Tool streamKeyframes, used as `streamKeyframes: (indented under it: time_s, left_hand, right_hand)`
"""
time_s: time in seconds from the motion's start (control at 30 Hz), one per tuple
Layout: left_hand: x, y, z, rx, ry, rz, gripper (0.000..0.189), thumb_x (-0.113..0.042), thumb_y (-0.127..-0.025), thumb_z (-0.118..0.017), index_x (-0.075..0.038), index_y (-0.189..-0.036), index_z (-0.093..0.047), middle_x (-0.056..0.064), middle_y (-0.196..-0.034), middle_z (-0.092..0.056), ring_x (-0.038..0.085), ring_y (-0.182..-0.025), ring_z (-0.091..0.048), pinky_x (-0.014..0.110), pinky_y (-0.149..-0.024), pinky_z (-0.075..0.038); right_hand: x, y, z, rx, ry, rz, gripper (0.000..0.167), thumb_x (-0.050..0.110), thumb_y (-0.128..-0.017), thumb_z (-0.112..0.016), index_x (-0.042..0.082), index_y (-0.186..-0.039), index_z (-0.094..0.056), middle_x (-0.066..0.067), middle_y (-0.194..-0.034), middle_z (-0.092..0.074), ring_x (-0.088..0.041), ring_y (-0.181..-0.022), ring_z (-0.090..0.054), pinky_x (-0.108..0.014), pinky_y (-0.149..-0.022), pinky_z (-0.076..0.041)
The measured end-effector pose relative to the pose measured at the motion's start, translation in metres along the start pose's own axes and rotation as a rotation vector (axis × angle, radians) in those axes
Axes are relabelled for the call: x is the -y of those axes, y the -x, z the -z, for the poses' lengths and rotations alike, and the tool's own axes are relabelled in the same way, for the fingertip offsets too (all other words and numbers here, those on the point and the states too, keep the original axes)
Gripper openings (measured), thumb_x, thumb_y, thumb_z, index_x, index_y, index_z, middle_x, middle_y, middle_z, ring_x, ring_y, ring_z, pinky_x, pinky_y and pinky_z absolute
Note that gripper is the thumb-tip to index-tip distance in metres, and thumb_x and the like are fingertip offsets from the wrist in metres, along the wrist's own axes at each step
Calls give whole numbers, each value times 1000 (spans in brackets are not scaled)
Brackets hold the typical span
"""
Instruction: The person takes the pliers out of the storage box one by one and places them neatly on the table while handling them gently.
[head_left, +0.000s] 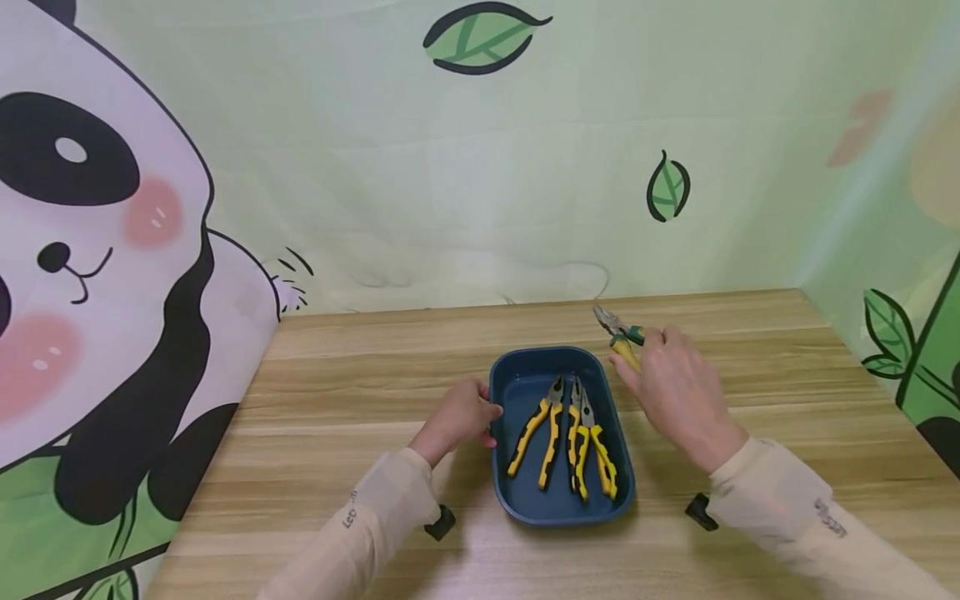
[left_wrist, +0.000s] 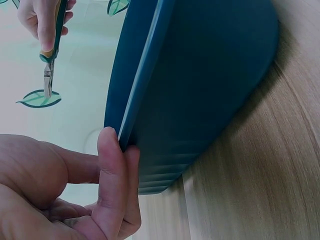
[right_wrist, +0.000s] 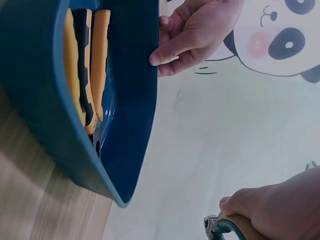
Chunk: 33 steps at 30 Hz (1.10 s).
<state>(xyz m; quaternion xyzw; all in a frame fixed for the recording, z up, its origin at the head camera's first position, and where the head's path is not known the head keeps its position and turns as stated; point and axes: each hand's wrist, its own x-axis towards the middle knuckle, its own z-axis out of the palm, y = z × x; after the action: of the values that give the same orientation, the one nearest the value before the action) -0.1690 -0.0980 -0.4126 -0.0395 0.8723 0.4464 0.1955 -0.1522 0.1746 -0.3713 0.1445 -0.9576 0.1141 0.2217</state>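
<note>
A dark blue tray [head_left: 504,492] stands on the wooden table, and my left hand [head_left: 461,417] pinches its left rim between thumb and fingers. Several pliers with yellow and black handles [head_left: 551,446] lie inside it, jaws toward the far end. Beyond the tray's right side, my right hand [head_left: 678,392] grips combination pliers with yellow and green handles [head_left: 624,352], held up with the metal head pointing away and left. The left wrist view shows the fingertips [left_wrist: 111,145] right at the tray's rim. In the right wrist view the held pliers [right_wrist: 235,226] are partly cut off by the frame.
The wood-grain table [head_left: 337,375] extends to both sides of the tray. Behind it hangs a pale green cloth backdrop [head_left: 360,167] with leaves, and a large printed panda [head_left: 97,292] covers the left side. A dark wrist device [head_left: 701,512] sits below the right sleeve.
</note>
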Motion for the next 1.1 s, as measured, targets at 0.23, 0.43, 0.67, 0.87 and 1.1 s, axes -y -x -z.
streamKeyframes:
  time_s: [0.23,0.43,0.67,0.87,1.1]
  left_hand:
    - [1,-2,-1,1,9,11,10,-5,-101,-65,2,-102,-57,13,-80,-59,17,-56,-66,28,-62,-60]
    - [3,-2,-1,3,9,10,10,-5,-101,-65,2,-100,-57,13,-79,-59,17,-55,-66,28,-62,-60]
    - [2,-3,0,-5,-12,-8,11,-5,-101,-65,0,-96,-57,12,-79,-60,15,-54,-67,26,-61,-57]
    - [3,-2,0,-4,-3,-15,10,-3,-101,-65,0,-96,-56,12,-77,-59,15,-53,-66,26,-62,-59]
    - [1,0,-1,-8,13,-3,9,-2,-100,-65,1,-98,-56,12,-79,-58,16,-54,-65,28,-62,-60]
  right_hand:
    - [-10,2,0,-64,6,-8,51,33,-95,-75,-14,-85,-59,-19,-72,-50,-30,-52,-50,-44,-35,-48]
    - [-17,2,1,-97,22,-8,50,31,-93,-77,-14,-82,-58,-20,-71,-50,-31,-50,-51,-46,-35,-48]
    - [-22,2,5,-87,18,-37,50,31,-92,-78,-12,-79,-56,-17,-68,-46,-29,-46,-47,-43,-32,-43]
    - [-27,2,8,-51,16,-82,52,32,-94,-75,-13,-79,-55,-19,-70,-47,-32,-48,-49,-45,-33,-44]
    - [-36,5,9,-59,19,-110,51,31,-94,-76,-13,-79,-55,-22,-71,-48,-35,-49,-51,-49,-34,-44]
